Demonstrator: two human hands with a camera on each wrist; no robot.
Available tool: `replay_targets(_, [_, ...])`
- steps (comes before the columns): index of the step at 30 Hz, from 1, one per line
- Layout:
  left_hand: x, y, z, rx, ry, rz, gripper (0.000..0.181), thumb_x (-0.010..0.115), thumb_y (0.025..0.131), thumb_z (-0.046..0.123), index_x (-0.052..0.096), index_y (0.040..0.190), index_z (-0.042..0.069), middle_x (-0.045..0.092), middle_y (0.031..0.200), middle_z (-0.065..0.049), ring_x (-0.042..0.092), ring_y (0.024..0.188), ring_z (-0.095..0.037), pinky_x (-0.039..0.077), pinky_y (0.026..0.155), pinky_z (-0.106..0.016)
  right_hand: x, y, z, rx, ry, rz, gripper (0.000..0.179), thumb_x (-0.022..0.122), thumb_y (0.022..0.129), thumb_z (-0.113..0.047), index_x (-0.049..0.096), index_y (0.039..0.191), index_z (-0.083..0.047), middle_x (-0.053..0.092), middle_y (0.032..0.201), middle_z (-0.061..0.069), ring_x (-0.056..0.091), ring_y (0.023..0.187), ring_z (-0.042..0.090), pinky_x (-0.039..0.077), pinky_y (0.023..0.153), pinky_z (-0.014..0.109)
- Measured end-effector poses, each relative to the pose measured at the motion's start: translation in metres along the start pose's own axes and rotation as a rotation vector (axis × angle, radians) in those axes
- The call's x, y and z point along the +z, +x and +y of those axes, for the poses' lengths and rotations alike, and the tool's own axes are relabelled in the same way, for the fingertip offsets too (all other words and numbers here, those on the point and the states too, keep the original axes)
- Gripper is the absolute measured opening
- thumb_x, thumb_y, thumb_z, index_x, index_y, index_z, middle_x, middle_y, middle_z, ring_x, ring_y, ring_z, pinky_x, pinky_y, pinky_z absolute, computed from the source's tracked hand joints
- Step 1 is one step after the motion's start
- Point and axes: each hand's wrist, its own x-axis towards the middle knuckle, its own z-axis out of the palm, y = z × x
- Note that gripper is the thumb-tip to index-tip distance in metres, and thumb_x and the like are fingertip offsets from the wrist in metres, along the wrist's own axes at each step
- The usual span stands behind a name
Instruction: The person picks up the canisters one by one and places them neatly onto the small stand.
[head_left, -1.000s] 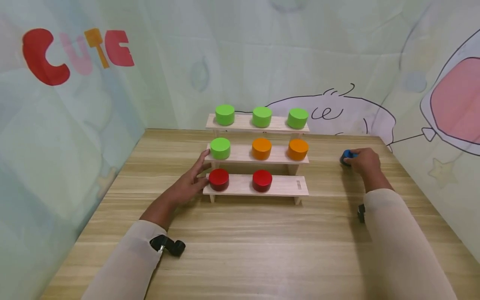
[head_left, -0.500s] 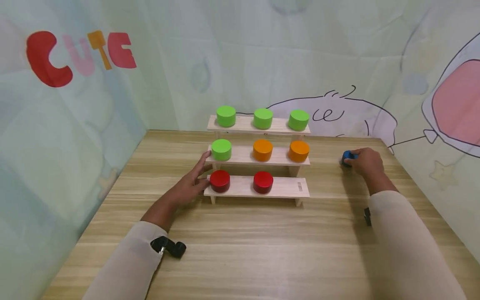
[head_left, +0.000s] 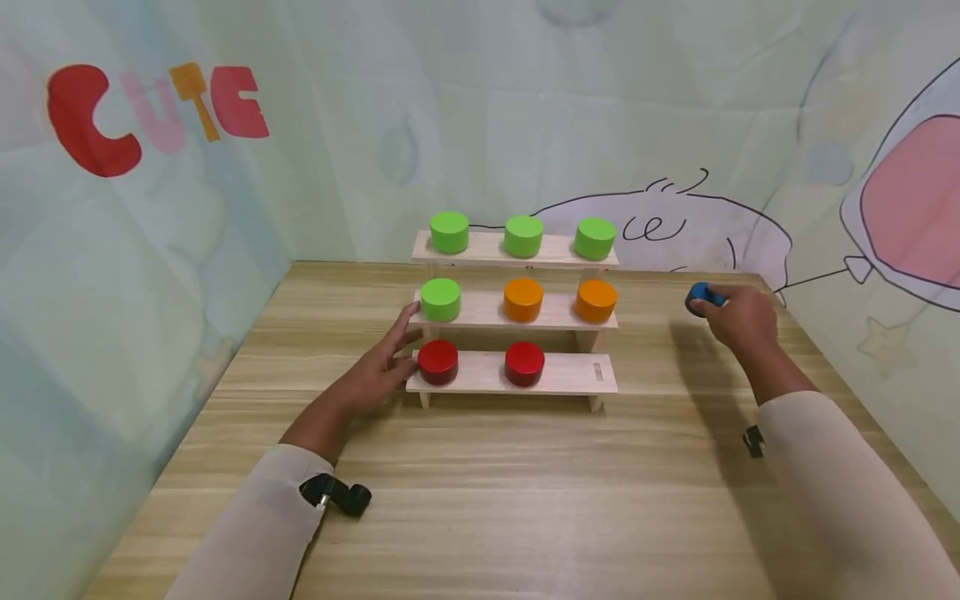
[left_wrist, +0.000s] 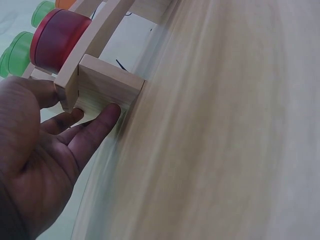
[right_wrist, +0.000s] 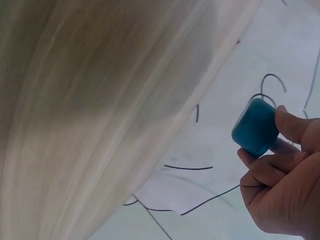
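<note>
A three-tier wooden rack (head_left: 480, 379) stands on the table with round blocks on its shelves. Three green blocks (head_left: 523, 237) sit on top. The middle shelf bears one green block and two orange blocks (head_left: 522, 300). Two red blocks (head_left: 524, 364) are on the bottom shelf, left and centre; a slot shows at its right end. My left hand (head_left: 369, 377) touches the rack's left end, its fingers beside the end leg (left_wrist: 107, 82). To the right of the rack, my right hand (head_left: 742, 321) pinches a blue round block (right_wrist: 255, 127) between thumb and fingers, lifted above the table.
The wooden table (head_left: 480, 500) reaches back to a printed cloth backdrop (head_left: 375, 125), which also rises at the left and right sides. Bare tabletop lies in front of the rack and between it and my right hand.
My right hand has lifted the blue block off the table and drawn slightly right; its shadow now falls apart from it. My left hand stays at the rack's left end.
</note>
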Motion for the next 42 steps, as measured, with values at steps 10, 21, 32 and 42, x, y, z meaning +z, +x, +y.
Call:
replay_targets(10, [0.002, -0.001, -0.003, -0.008, 0.008, -0.004, 0.092, 0.055, 0.114, 0.015, -0.004, 0.172, 0.055, 0.021, 0.181, -0.025, 0.043, 0.153, -0.061, 0.059, 0.107, -0.063, 0.003, -0.033, -0.014, -0.107, 0.123, 0.132, 0.062, 0.064, 0.11, -0.047, 0.059, 0.154, -0.005, 0.055, 0.157, 0.033, 0.048, 0.149, 0.055, 0.049, 0.11, 0.068])
replay_targets(21, [0.002, -0.002, -0.001, -0.006, 0.008, 0.004, 0.09, 0.053, 0.115, 0.014, -0.003, 0.172, 0.055, 0.022, 0.181, -0.025, 0.044, 0.153, -0.062, 0.059, 0.106, -0.063, 0.011, -0.068, -0.04, -0.285, 0.274, 0.345, 0.049, 0.08, 0.102, -0.029, 0.07, 0.145, -0.006, 0.067, 0.146, 0.026, 0.062, 0.142, 0.05, 0.051, 0.115, 0.067])
replay_targets(32, [0.003, -0.002, 0.001, 0.008, 0.005, 0.002, 0.091, 0.054, 0.115, 0.014, -0.004, 0.172, 0.054, 0.022, 0.181, -0.025, 0.044, 0.153, -0.061, 0.059, 0.106, -0.063, 0.018, -0.098, -0.054, -0.407, 0.371, 0.467, 0.045, 0.084, 0.099, -0.019, 0.073, 0.14, -0.005, 0.073, 0.142, 0.022, 0.069, 0.134, 0.042, 0.04, 0.075, -0.005])
replay_targets(42, [0.003, -0.002, 0.001, -0.014, 0.01, 0.005, 0.092, 0.055, 0.115, 0.015, -0.004, 0.171, 0.058, 0.021, 0.181, -0.024, 0.042, 0.154, -0.061, 0.057, 0.108, -0.064, 0.029, -0.122, -0.06, -0.316, 0.518, 0.346, 0.042, 0.085, 0.098, -0.02, 0.077, 0.138, -0.011, 0.072, 0.144, 0.02, 0.064, 0.07, -0.018, 0.05, 0.059, 0.005])
